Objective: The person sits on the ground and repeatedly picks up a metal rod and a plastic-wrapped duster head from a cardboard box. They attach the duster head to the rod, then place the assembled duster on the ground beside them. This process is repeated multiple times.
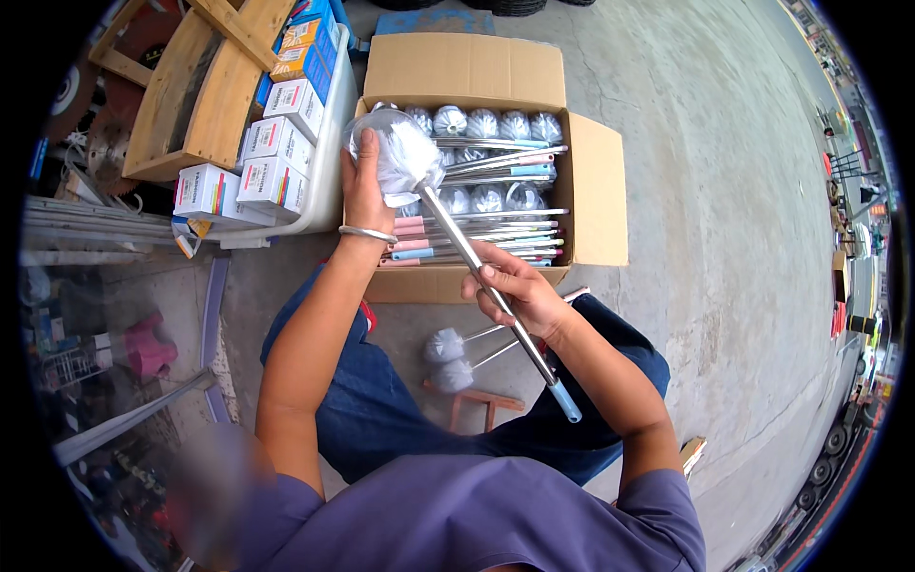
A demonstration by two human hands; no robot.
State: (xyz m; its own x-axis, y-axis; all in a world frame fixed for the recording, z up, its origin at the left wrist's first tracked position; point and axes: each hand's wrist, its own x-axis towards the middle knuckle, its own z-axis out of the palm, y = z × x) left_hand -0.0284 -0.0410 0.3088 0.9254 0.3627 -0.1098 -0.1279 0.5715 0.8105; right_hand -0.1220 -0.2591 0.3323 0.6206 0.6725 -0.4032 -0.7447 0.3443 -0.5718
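Observation:
Both hands hold a long-handled brush (460, 236), which looks like a toilet brush. It has a round white head in clear plastic, a silver metal handle and a light blue end. My left hand (367, 195) cups the head from the left, with a bangle at the wrist. Around the middle of the handle, the fingers of my right hand (515, 288) are closed. The brush slants from upper left to lower right, over the near edge of an open cardboard box (596, 191). Inside the box lie rows of similar wrapped brush heads (483, 123) and handles with pink or blue ends.
Two more wrapped brushes (451, 375) are low between my knees, near a small reddish-brown stool or frame (491, 400). At left, a pale plastic bin (329, 181) carries several white boxes (276, 181) and a wooden crate (176, 114). Concrete floor (705, 210) stretches to the right.

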